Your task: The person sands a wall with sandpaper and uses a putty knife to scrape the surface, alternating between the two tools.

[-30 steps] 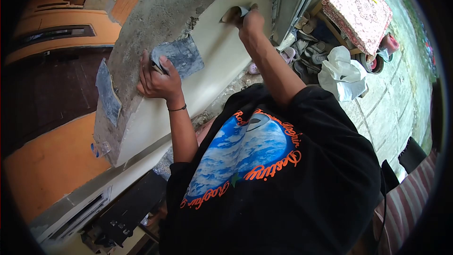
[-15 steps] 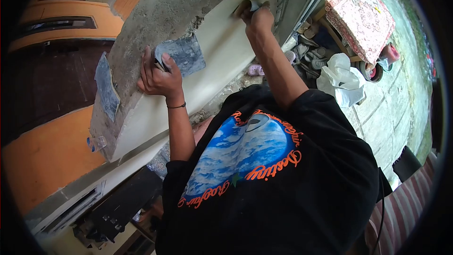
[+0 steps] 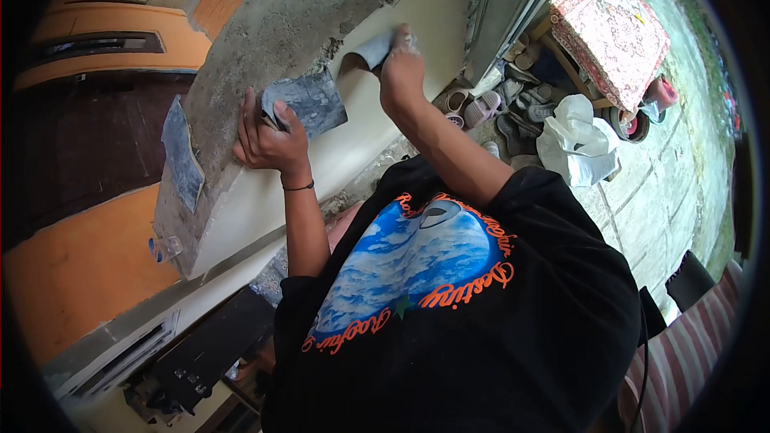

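Observation:
My left hand [image 3: 273,138] rests at the edge of the rough grey concrete ledge [image 3: 241,44], its thumb and fingers closed on a dark grey sheet [image 3: 309,103] with one end curled. Further up, my right hand [image 3: 403,72] presses a curled grey sheet [image 3: 370,51] against the smooth cream wall face [image 3: 433,16] below the ledge's broken edge. A second loose grey piece [image 3: 184,156] lies on the ledge at the left. The undersides of both held sheets are hidden.
A small clear plastic item with blue [image 3: 164,248] sits at the ledge's lower left corner. At the right are shoes [image 3: 481,108], a white plastic bag [image 3: 576,140] and a patterned cloth-covered stand [image 3: 609,32]. Low at the left is a black surface [image 3: 212,345].
My right hand has moved down and to the left along the cream face with its sheet, which now shows more. My left hand and its sheet have barely shifted.

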A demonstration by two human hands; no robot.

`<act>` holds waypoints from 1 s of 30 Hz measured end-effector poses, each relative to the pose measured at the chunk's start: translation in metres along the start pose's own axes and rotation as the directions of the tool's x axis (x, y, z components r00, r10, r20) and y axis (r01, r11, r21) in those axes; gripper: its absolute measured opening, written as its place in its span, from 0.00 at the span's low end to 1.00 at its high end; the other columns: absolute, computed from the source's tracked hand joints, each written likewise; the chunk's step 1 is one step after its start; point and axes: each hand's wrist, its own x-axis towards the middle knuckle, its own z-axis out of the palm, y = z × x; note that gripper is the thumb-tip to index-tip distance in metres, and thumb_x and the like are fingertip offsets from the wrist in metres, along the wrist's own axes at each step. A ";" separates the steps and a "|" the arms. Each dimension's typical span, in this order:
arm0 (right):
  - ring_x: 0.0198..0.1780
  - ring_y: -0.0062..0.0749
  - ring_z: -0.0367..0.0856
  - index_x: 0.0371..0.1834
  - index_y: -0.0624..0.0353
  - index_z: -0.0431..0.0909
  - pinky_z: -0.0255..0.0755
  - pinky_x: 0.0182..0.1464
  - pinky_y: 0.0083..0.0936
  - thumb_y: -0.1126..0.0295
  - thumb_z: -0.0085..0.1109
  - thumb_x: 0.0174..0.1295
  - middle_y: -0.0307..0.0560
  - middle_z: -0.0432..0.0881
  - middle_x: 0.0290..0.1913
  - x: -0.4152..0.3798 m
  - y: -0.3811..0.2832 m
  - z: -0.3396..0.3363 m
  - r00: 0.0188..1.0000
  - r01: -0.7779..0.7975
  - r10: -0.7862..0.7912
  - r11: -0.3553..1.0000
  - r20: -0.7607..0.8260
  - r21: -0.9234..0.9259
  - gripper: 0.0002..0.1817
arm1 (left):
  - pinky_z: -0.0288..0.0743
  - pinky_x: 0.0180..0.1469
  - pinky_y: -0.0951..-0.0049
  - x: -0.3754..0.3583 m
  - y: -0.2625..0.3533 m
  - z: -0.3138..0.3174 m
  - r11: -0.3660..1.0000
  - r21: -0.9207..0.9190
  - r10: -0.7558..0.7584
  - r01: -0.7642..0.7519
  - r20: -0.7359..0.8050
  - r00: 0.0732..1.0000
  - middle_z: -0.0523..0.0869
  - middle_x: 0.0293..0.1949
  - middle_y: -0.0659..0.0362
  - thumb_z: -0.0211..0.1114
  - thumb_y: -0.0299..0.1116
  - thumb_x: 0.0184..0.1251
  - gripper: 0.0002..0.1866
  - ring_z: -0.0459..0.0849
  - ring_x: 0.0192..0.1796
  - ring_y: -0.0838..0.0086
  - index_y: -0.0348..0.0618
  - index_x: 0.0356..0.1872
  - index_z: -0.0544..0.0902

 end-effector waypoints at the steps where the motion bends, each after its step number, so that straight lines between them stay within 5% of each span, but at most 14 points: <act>1: 0.35 0.26 0.65 0.36 0.66 0.73 0.65 0.40 0.26 0.53 0.39 0.70 0.42 0.73 0.32 -0.012 0.012 0.006 0.993 0.120 -0.122 0.988 -0.009 -0.098 0.24 | 0.65 0.41 0.66 -0.001 0.000 0.000 1.000 0.003 -0.005 0.005 0.006 1.000 0.85 0.45 0.64 0.48 0.52 0.66 0.22 0.83 0.47 0.67 0.46 0.32 0.83; 3: 0.37 0.26 0.67 0.40 0.68 0.73 0.66 0.40 0.25 0.54 0.39 0.71 0.43 0.75 0.33 -0.010 0.000 0.002 0.994 0.110 -0.108 0.990 0.022 -0.092 0.24 | 0.65 0.41 0.66 -0.002 -0.002 -0.001 1.000 0.010 -0.004 0.004 0.017 1.000 0.85 0.45 0.64 0.48 0.52 0.67 0.22 0.83 0.47 0.67 0.46 0.32 0.83; 7: 0.31 0.30 0.74 0.42 0.68 0.72 0.74 0.32 0.31 0.57 0.38 0.71 0.45 0.76 0.33 0.057 -0.037 -0.014 0.999 0.051 -0.048 0.966 -0.018 0.254 0.22 | 0.66 0.40 0.65 -0.003 -0.003 -0.001 1.000 0.011 -0.011 0.010 0.015 1.000 0.85 0.45 0.64 0.47 0.52 0.67 0.23 0.83 0.47 0.66 0.46 0.32 0.83; 9: 0.33 0.29 0.74 0.41 0.69 0.72 0.72 0.36 0.27 0.55 0.38 0.71 0.45 0.76 0.33 0.053 -0.030 -0.009 0.991 0.116 -0.107 0.987 -0.083 0.114 0.23 | 0.66 0.40 0.65 -0.001 0.000 0.000 1.000 0.005 -0.023 0.023 0.008 1.000 0.85 0.45 0.64 0.47 0.52 0.67 0.23 0.83 0.47 0.66 0.46 0.32 0.83; 11: 0.36 0.28 0.72 0.39 0.68 0.72 0.69 0.39 0.24 0.53 0.39 0.71 0.45 0.76 0.33 0.016 -0.005 -0.001 0.989 0.144 -0.143 0.988 0.024 -0.049 0.24 | 0.66 0.40 0.65 -0.001 0.000 0.000 1.000 -0.003 -0.012 0.012 -0.011 1.000 0.85 0.45 0.64 0.48 0.52 0.66 0.23 0.83 0.47 0.66 0.46 0.31 0.83; 15: 0.39 0.27 0.70 0.40 0.68 0.72 0.66 0.43 0.23 0.55 0.40 0.70 0.47 0.76 0.36 -0.004 -0.005 0.008 0.994 0.103 -0.096 0.988 0.060 -0.113 0.23 | 0.66 0.40 0.65 -0.001 0.000 -0.001 1.000 0.001 -0.012 0.012 0.011 1.000 0.85 0.45 0.64 0.47 0.52 0.66 0.22 0.83 0.47 0.66 0.47 0.32 0.83; 17: 0.36 0.29 0.74 0.43 0.69 0.71 0.71 0.39 0.25 0.55 0.40 0.70 0.48 0.76 0.35 0.045 -0.004 -0.004 0.992 0.124 -0.126 0.986 0.013 0.110 0.23 | 0.66 0.40 0.65 -0.002 -0.001 0.000 1.000 0.004 -0.015 0.015 0.008 1.000 0.85 0.45 0.63 0.47 0.52 0.67 0.22 0.83 0.47 0.65 0.48 0.32 0.84; 19: 0.30 0.30 0.76 0.45 0.67 0.70 0.76 0.29 0.28 0.53 0.38 0.70 0.47 0.76 0.34 0.051 -0.043 -0.012 0.998 -0.055 0.055 0.994 0.002 0.094 0.23 | 0.66 0.39 0.65 0.000 -0.001 -0.002 1.000 0.021 0.002 -0.003 0.015 1.000 0.85 0.44 0.62 0.46 0.52 0.67 0.23 0.83 0.45 0.64 0.46 0.37 0.83; 20: 0.24 0.30 0.75 0.44 0.65 0.71 0.75 0.18 0.29 0.52 0.36 0.70 0.47 0.76 0.34 0.065 -0.043 -0.019 0.999 -0.045 0.044 0.990 0.008 0.133 0.24 | 0.66 0.37 0.65 0.000 -0.001 -0.003 0.999 0.035 0.030 -0.030 0.019 0.999 0.86 0.42 0.60 0.46 0.51 0.68 0.24 0.84 0.44 0.63 0.44 0.41 0.83; 21: 0.24 0.30 0.75 0.44 0.65 0.71 0.75 0.18 0.29 0.52 0.36 0.70 0.47 0.76 0.34 0.063 -0.039 -0.019 0.999 -0.044 0.043 0.991 0.011 0.130 0.24 | 0.66 0.37 0.65 -0.001 -0.001 -0.004 0.999 0.036 0.026 -0.026 0.017 1.000 0.86 0.42 0.60 0.46 0.51 0.68 0.24 0.84 0.44 0.63 0.44 0.41 0.83; 25: 0.43 0.33 0.72 0.50 0.68 0.69 0.67 0.46 0.27 0.54 0.38 0.71 0.46 0.76 0.42 0.053 -0.009 -0.009 0.971 0.229 -0.227 0.973 -0.070 0.016 0.24 | 0.65 0.37 0.65 0.002 0.001 -0.004 0.999 0.013 0.046 -0.046 0.008 0.999 0.86 0.42 0.60 0.46 0.52 0.68 0.24 0.84 0.44 0.63 0.43 0.41 0.83; 27: 0.42 0.33 0.74 0.48 0.68 0.72 0.68 0.44 0.30 0.58 0.41 0.69 0.49 0.78 0.42 0.068 -0.015 -0.013 0.896 0.428 -0.431 0.902 -0.108 -0.058 0.21 | 0.65 0.38 0.65 0.004 0.002 -0.004 0.999 0.017 0.050 -0.050 0.012 0.999 0.86 0.42 0.60 0.46 0.51 0.68 0.24 0.84 0.45 0.63 0.42 0.41 0.82; 30: 0.34 0.47 0.79 0.36 0.68 0.76 0.70 0.39 0.37 0.61 0.44 0.64 0.60 0.80 0.31 0.096 -0.046 -0.039 0.781 0.534 -0.621 0.722 -0.071 -0.439 0.19 | 0.66 0.40 0.65 -0.002 -0.004 -0.017 0.999 0.002 0.048 -0.049 0.104 0.993 0.85 0.45 0.58 0.48 0.49 0.68 0.22 0.82 0.49 0.63 0.40 0.41 0.82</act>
